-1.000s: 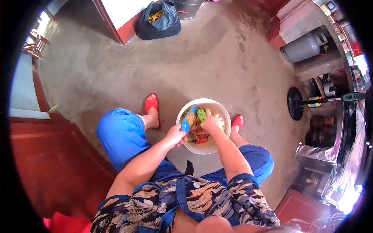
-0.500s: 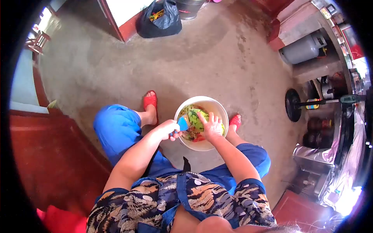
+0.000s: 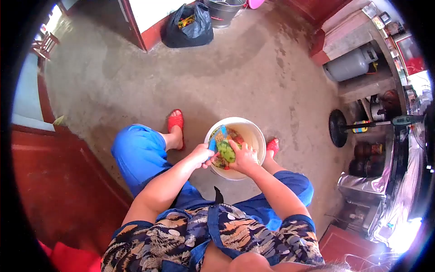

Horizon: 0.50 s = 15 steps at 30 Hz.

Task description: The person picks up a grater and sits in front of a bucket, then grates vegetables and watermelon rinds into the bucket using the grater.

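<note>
A white round tub (image 3: 258,134) stands on the floor between the person's feet, with mixed green, red and brown pieces in its bottom. My left hand (image 3: 202,155), at the tub's near left rim, is closed around the handle of a blue brush-like tool (image 3: 212,145). Its tan, patterned head reaches over the tub beside a green, lumpy piece (image 3: 225,152) whose kind I cannot make out. My right hand (image 3: 245,158) grips that green piece from the right, thumb across its top. The palm side of both hands is hidden.
A black plastic bag (image 3: 190,34) with yellow-orange stuff inside stands by the wall, next to a metal bucket (image 3: 222,13). To the right are a grey gas cylinder (image 3: 351,63), a black fan (image 3: 338,128) and shelves. Red slippers (image 3: 175,122) flank the tub.
My right hand has gone from spread fingers over the green piece to a grip on it, tilting it up. The blue tool's head has shifted toward the tub's far side.
</note>
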Available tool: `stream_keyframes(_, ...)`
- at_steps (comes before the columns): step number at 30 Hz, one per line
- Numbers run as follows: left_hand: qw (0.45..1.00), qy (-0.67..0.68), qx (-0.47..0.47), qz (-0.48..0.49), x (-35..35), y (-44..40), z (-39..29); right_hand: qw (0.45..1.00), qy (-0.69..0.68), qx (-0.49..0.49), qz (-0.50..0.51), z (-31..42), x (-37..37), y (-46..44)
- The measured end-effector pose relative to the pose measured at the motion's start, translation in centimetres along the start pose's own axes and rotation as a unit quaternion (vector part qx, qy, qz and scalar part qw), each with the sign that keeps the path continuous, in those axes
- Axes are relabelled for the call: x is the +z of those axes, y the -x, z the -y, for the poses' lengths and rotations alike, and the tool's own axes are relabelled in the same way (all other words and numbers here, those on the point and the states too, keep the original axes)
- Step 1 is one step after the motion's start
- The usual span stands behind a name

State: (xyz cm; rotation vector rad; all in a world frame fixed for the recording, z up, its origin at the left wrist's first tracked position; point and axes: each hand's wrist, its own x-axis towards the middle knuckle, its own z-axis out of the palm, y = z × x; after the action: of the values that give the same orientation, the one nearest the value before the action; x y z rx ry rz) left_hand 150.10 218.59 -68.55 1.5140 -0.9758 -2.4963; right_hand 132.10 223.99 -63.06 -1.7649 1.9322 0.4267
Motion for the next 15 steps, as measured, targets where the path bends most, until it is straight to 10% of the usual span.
stream_keyframes(5, 0.999, -0.038, 0.001, -0.015, 0.3, 1.3, 0.6, 0.981, -0.024, 0.188, 0.050, -1.3, 1.4, -4.9)
stream_keyframes(10, 0.998, -0.057, 0.022, -0.025, -0.4, -0.3, 0.2, 1.000, -0.002, 0.016, 0.010, 0.2, -1.0, -0.9)
stream_keyframes(15, 0.994, -0.097, 0.030, -0.041, 1.3, 0.5, 0.4, 0.999, -0.012, 0.039, 0.035, -1.0, 0.8, -2.6)
